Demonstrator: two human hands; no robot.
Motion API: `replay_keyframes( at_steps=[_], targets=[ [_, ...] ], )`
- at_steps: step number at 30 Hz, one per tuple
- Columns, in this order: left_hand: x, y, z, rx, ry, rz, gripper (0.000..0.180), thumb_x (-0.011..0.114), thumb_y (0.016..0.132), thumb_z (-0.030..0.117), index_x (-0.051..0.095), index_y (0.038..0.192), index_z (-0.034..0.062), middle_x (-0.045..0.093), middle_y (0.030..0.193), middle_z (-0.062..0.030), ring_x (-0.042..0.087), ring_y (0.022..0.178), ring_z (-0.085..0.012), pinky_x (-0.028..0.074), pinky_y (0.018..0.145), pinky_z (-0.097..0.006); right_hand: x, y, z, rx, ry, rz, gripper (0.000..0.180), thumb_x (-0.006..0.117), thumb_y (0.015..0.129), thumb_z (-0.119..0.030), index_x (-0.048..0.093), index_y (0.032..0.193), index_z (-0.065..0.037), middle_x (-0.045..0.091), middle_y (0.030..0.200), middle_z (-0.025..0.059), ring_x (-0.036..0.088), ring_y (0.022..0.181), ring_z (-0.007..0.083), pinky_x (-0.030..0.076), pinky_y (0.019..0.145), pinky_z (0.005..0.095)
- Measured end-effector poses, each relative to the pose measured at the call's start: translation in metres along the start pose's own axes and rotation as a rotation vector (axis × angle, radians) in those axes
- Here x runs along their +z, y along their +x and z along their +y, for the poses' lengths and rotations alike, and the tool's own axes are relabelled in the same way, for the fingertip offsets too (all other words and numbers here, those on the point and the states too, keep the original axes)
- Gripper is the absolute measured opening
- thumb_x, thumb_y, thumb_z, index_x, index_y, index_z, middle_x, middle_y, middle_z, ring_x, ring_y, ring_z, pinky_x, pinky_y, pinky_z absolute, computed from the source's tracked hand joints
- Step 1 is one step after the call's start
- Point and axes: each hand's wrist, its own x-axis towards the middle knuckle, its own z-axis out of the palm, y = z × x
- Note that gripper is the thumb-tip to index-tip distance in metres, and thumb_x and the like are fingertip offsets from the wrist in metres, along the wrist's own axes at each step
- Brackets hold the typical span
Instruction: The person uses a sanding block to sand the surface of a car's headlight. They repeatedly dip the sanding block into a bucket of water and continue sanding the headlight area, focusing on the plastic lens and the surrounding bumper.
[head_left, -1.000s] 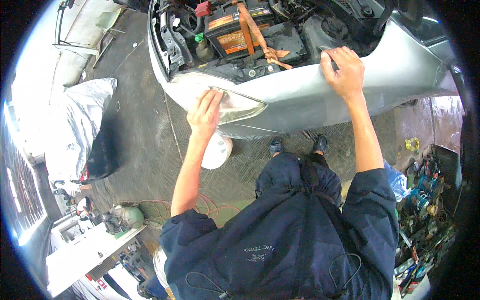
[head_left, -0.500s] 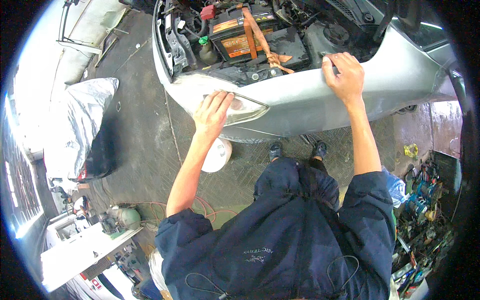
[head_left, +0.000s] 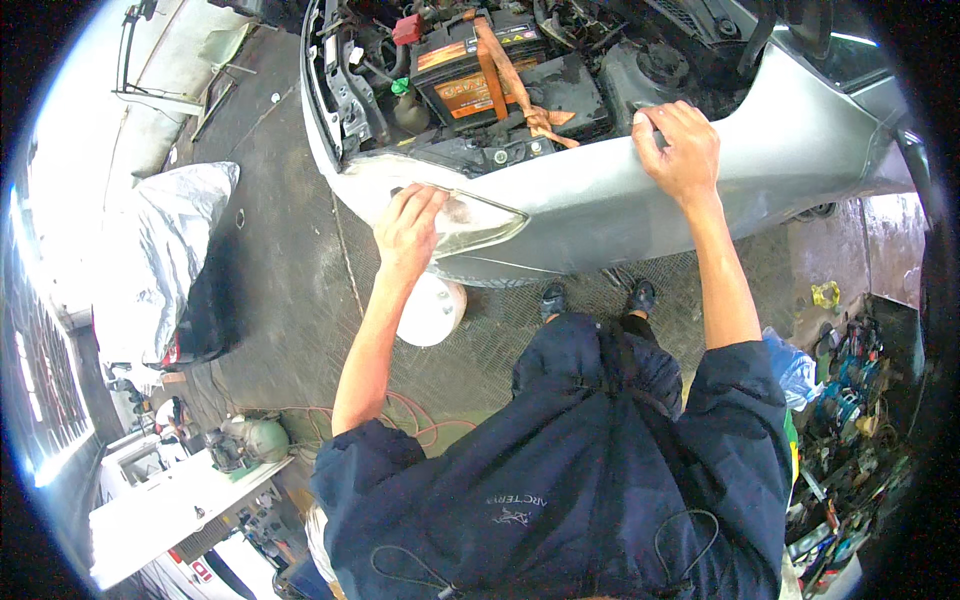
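Some of headlight (head_left: 485, 222) hidden by left hand (head_left: 406, 235); car (head_left: 590, 215) cropped.

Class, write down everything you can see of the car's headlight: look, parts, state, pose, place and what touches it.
The headlight has a long, glossy cover that looks like clear plastic, slightly yellowish and cloudy. A dark line edges its top, and it narrows to a point at the picture's right. It sits in the front corner of the silver car, bordering the fender. The left hand lies over its left part, fingers apparently touching it. Inner parts show only faintly; glare blurs its left limit.
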Motion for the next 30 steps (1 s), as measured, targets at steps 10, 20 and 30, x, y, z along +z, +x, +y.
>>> replay_keyframes(
  at_steps=[10, 20, 30],
  targets=[
    [-0.009, 0.000, -0.015, -0.043, 0.072, -0.128, 0.038, 0.070, 0.074, 0.005, 0.076, 0.110, 0.0170, 0.071, 0.108, 0.0015, 0.067, 0.103, -0.0190, 0.057, 0.087, -0.034, 0.002, 0.000, 0.002, 0.015, -0.004, 0.019, 0.011, 0.072, 0.085, -0.015, 0.074, 0.081, -0.005, 0.069, 0.074, 0.0061, 0.065, 0.070, 0.0249, 0.051, 0.068, 0.0375],
    [0.002, -0.003, -0.023, -0.139, 0.033, -0.092, 0.040, 0.068, 0.071, 0.001, 0.075, 0.107, 0.0147, 0.072, 0.112, 0.0003, 0.065, 0.107, -0.0223, 0.055, 0.093, -0.037, 0.003, 0.000, 0.004, 0.024, -0.005, 0.035, 0.011, 0.072, 0.086, -0.015, 0.074, 0.081, -0.004, 0.070, 0.076, 0.0074, 0.067, 0.072, 0.0260, 0.053, 0.069, 0.0381],
    [0.001, 0.001, -0.029, -0.199, 0.020, -0.002, 0.037, 0.068, 0.073, 0.002, 0.076, 0.106, 0.0161, 0.073, 0.105, 0.0017, 0.068, 0.101, -0.0199, 0.056, 0.089, -0.036, 0.004, -0.001, 0.007, 0.051, -0.019, 0.052, 0.012, 0.072, 0.086, -0.016, 0.074, 0.081, -0.005, 0.072, 0.078, 0.0086, 0.068, 0.074, 0.0275, 0.053, 0.071, 0.0386]
  ],
)
